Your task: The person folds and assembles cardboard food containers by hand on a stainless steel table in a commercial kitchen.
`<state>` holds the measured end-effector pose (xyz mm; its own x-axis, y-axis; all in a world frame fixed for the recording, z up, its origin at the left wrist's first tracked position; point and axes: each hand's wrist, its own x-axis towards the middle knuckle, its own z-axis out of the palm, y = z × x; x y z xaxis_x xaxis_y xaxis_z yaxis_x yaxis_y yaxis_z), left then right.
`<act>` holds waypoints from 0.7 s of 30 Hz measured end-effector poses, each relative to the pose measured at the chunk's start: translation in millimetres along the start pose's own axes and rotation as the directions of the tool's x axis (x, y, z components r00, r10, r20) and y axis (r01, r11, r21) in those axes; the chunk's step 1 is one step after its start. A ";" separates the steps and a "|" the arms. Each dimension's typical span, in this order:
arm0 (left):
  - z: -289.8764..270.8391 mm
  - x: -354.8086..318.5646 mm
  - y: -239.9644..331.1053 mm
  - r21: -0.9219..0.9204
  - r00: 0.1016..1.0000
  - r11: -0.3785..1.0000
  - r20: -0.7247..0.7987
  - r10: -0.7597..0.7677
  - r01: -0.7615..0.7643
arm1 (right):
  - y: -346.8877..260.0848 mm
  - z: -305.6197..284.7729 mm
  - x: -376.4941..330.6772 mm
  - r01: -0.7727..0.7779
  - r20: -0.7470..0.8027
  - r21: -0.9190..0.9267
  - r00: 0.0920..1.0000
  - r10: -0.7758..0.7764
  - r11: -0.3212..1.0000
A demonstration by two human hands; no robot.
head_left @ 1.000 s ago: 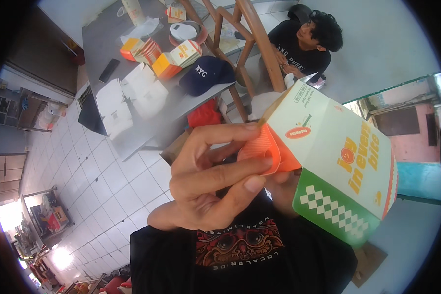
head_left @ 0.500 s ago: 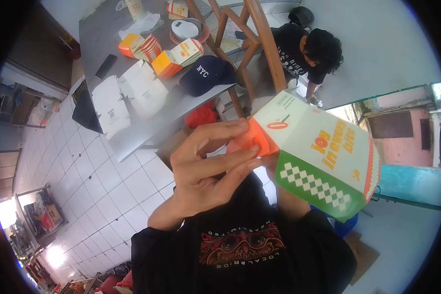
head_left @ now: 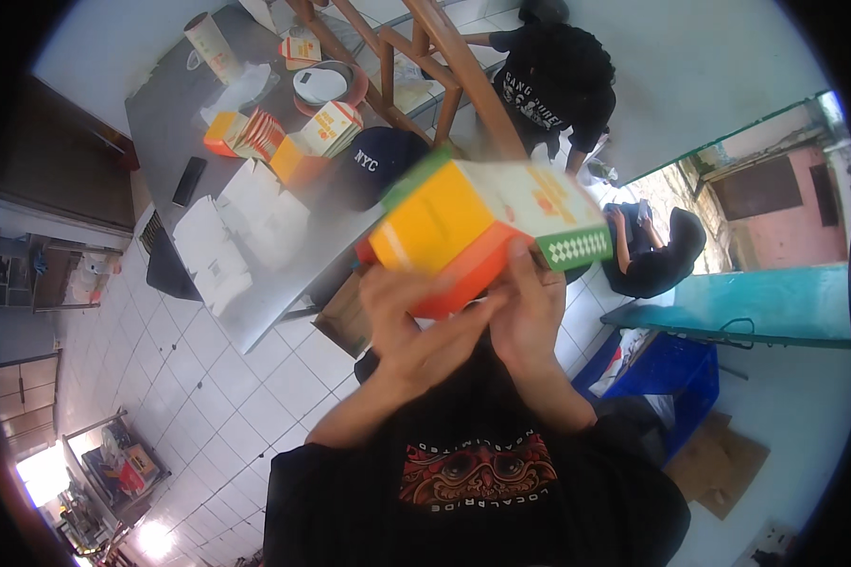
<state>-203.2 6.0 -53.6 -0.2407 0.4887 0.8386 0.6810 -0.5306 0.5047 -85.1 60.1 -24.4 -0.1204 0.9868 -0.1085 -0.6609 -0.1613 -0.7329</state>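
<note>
Carton [head_left: 477, 222]: held aloft at twelve o'clock from the chest, tilted, presumably so its panels can be reached by both hands.
Right hand [head_left: 528, 317]: clamped on the carton's lower edge, thumb on the orange panel, apparently for steadying.
Left hand [head_left: 397, 326]: placed at the lower-left edge; blurred, finger grip cannot be told.
Table [head_left: 165, 123]: edged at ten o'clock.
Floor tiles [head_left: 227, 416]: left open toward eight.

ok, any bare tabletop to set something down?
On the table: left side, between phone, cup and left edge; near strip, between white sheets and near edge. Crowded: from boxes to cap. Held box hides part of near edge.
</note>
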 end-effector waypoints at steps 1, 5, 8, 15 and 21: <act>-1.4 -19.4 2.1 0.001 0.997 1.000 -0.076 0.004 -0.004 | -1.5 1.4 6.3 0.012 -0.031 0.033 0.999 -0.011 0.999; 6.6 -98.3 -0.5 -0.289 0.983 0.946 -0.072 -0.171 0.143 | -2.5 -7.2 24.9 -0.030 -0.127 0.107 0.991 0.043 0.994; -0.6 -68.0 -2.5 -0.712 0.489 0.130 0.326 -0.809 0.690 | 7.0 -19.1 27.2 -0.201 -0.057 0.197 0.975 0.216 0.960; -28.9 -9.6 -6.0 -0.659 0.541 0.387 0.037 -0.840 0.645 | 22.3 -22.3 -5.9 -0.628 0.086 0.033 0.777 0.624 0.778; -38.7 6.1 8.7 -0.637 0.467 0.341 0.035 -0.883 0.691 | 6.5 -5.8 -0.2 0.873 0.797 -0.475 0.479 -0.368 0.106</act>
<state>-225.5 -22.4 -36.1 -0.6901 0.7211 -0.0612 -0.3752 -0.2842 0.8823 -85.1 59.0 -33.0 -0.4049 0.5184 0.7532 0.1767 0.8526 -0.4918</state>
